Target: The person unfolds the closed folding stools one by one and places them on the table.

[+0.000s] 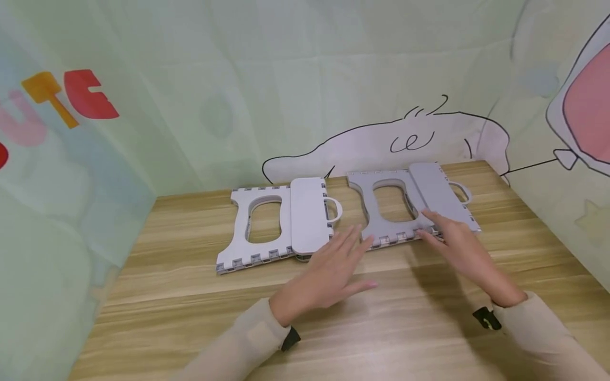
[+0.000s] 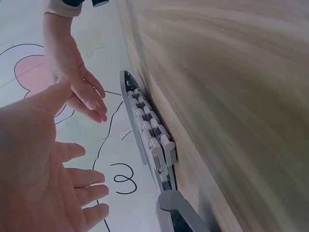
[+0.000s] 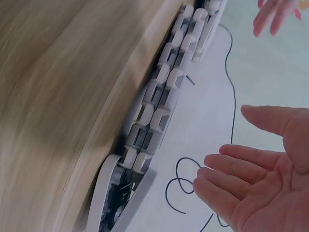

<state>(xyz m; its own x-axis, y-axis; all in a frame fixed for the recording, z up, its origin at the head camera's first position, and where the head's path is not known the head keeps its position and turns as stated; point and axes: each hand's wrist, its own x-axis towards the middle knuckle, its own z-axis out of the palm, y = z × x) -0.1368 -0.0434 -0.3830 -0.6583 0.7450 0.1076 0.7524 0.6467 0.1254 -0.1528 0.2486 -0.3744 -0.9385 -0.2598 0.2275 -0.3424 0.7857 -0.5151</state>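
Two folded plastic step stools lie flat, side by side. The left one is a white folding stool (image 1: pixel 307 217) with a loop handle on its right side. To its right is a greyer folding stool (image 1: pixel 436 193), its hinged edge also visible in the right wrist view. My left hand (image 1: pixel 329 272), fingers straight and thumb spread, is over the near right corner of the white stool. Above the near edge of the grey stool is my right hand (image 1: pixel 457 248), fingers extended. Both wrist views show the hands apart from the stools, palms bare.
The stools lie on a wood-grain table (image 1: pixel 362 328), near its back edge. A pale green printed cloth (image 1: pixel 190 106) with cartoon drawings hangs behind the table and along its sides.
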